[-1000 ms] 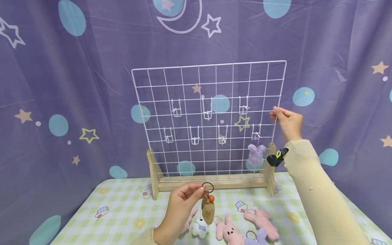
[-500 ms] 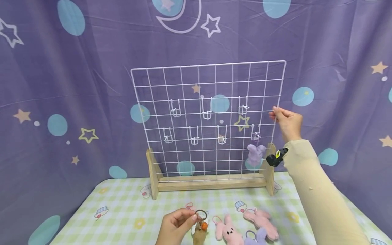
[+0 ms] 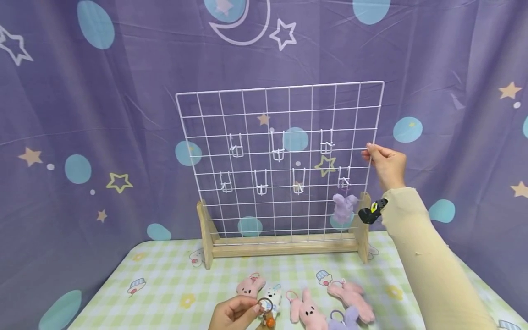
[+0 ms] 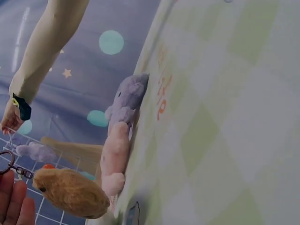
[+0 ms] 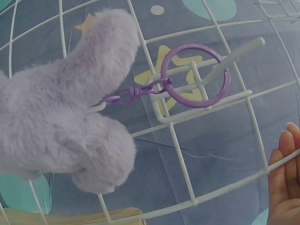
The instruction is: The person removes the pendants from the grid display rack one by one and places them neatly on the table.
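Observation:
My left hand (image 3: 235, 313) is low at the front of the table, pinching the dark metal ring (image 3: 265, 305) of a plush keychain between thumb and fingers. The keychain's furry brown body (image 4: 71, 193) hangs from a short chain beside an orange bead (image 3: 270, 322); in the head view the lower edge cuts most of it off. With thumb and fingertips, my right hand (image 3: 387, 166) grips the right edge of a white wire grid rack (image 3: 280, 87). Near that hand, a lilac plush keychain (image 3: 344, 207) hangs from a hook by its purple ring (image 5: 196, 104).
Other white hooks, such as one at upper left (image 3: 237, 151), carry nothing. A wooden base (image 3: 284, 248) holds the grid upright on a checked tablecloth (image 3: 165, 284). Plush keychains lie in front: pink ones (image 3: 354, 300), a white one (image 3: 274, 295) and a lilac one (image 3: 350, 319).
My left hand has moved down and slightly left with the brown keychain, bringing the white plush and a pink one back into view. My right hand stays on the grid's edge.

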`<state>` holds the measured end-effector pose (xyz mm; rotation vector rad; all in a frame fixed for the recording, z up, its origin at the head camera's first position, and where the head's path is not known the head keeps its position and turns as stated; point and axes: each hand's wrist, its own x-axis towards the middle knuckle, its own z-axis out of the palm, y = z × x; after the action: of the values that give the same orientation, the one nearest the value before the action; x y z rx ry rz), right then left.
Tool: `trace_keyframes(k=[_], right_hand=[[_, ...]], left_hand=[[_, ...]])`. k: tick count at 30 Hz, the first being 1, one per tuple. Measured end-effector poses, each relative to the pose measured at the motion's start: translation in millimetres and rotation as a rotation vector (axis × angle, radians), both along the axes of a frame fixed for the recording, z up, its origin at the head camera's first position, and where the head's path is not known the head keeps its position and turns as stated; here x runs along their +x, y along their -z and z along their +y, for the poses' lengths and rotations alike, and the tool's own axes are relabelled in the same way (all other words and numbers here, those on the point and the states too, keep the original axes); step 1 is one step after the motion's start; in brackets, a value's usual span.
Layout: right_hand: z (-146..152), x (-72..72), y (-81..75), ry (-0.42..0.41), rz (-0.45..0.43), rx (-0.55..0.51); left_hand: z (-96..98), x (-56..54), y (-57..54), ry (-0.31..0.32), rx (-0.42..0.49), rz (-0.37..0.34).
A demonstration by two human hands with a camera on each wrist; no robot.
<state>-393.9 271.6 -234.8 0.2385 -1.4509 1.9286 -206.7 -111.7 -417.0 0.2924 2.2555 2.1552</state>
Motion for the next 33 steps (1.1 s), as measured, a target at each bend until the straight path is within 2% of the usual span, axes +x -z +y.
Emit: trace_keyframes(k=[5, 9, 10, 14, 15, 16, 17, 18, 19, 21, 22, 23, 25, 28, 29, 30, 33], right_hand=[[2.9, -3.1, 1.4, -0.001, 0.008, 0.009], [1.0, -0.2, -0.1, 0.024, 0.0, 0.016], [5.3, -6.3, 3.2, -0.005, 0.022, -0.004], [14.0, -20.4, 8.6, -0.006, 0.007, -0.013], [17.5, -25.4, 10.8, -0.009, 0.006, -0.008], [24.4, -36.5, 15.9, -0.035, 0.019, -0.026], [24.2, -36.9, 15.1, -0.008, -0.01, -0.01], [29.7, -45.1, 19.7, -0.032, 0.012, -0.023], [29.9, -44.2, 19.1, -0.04, -0.002, -0.025], [21.8, -33.4, 13.8, -0.022, -0.019, -0.034], [33.1, -50.3, 21.6, -0.053, -0.003, -0.05], [34.7, -52.5, 23.1, -0.065, 0.003, -0.056], [23.6, -35.6, 14.8, -0.036, -0.014, -0.047], [23.1, -34.1, 14.3, -0.04, -0.005, -0.045], [10.0, -14.9, 5.3, -0.001, -0.024, -0.026], [4.6, -6.4, 0.4, 0.036, -0.053, -0.001], [26.0, -42.2, 18.1, 0.009, -0.025, -0.031]], left_hand=[[-2.1, -1.7, 5.7, -0.004, -0.019, -0.071], [-0.8, -2.9, 12.0, 0.043, -0.011, -0.094], [-0.2, -3.0, 13.5, 0.062, -0.007, -0.094], [4.1, -4.1, 17.9, 0.122, 0.021, -0.109], [5.3, -4.6, 18.6, 0.135, 0.023, -0.108], [6.5, -5.3, 19.3, 0.148, 0.026, -0.108], [7.9, -6.2, 19.6, 0.157, 0.026, -0.108], [9.4, -6.9, 19.6, 0.167, 0.021, -0.106], [10.7, -7.5, 19.6, 0.184, 0.017, -0.101], [13.1, -8.7, 19.7, 0.209, 0.011, -0.095], [14.2, -9.5, 20.1, 0.225, 0.016, -0.095], [15.2, -10.2, 20.5, 0.24, 0.015, -0.089], [16.6, -11.6, 22.3, 0.276, 0.029, -0.075], [19.0, -14.0, 24.3, 0.301, 0.037, -0.064], [20.0, -14.5, 24.4, 0.298, 0.028, -0.059], [21.1, -15.1, 24.5, 0.291, 0.025, -0.062], [24.2, -16.0, 24.3, 0.253, -0.014, -0.071]])
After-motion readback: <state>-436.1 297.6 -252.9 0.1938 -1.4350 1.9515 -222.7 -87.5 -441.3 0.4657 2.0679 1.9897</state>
